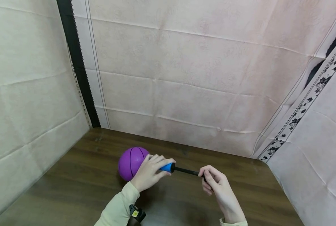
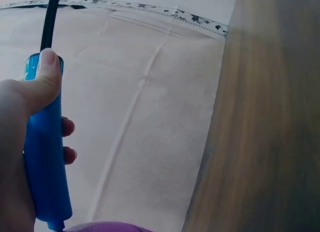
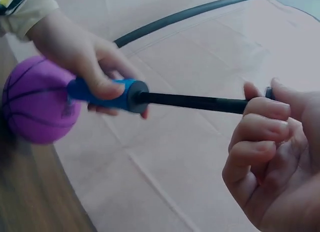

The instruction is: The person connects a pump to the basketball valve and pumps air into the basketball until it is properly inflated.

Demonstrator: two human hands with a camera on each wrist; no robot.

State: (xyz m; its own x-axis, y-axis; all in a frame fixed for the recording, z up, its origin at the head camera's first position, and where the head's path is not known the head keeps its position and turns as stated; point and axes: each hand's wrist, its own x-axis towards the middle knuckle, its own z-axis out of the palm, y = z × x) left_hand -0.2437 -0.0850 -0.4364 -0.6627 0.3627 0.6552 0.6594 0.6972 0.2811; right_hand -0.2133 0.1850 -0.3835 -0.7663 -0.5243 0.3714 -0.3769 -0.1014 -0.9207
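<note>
A blue hand pump [image 2: 47, 157] is held in my left hand [image 1: 149, 172], its thumb and fingers wrapped round the barrel. The pump's tip meets a purple ball [image 1: 128, 163] with black seam lines, which sits on the table to the left. From the barrel's other end a long black rod [image 3: 195, 100] runs out to the right. My right hand [image 1: 217, 185] grips the far end of that rod between thumb and curled fingers. Its handle is mostly hidden by those fingers in the right wrist view.
The brown wood-grain table [image 1: 80, 182] is bounded by creased pale cloth at the back [image 1: 184, 78], left and right. A black strip [image 1: 80, 69] runs down the back left corner. A small dark device [image 1: 136, 213] is on the left wrist.
</note>
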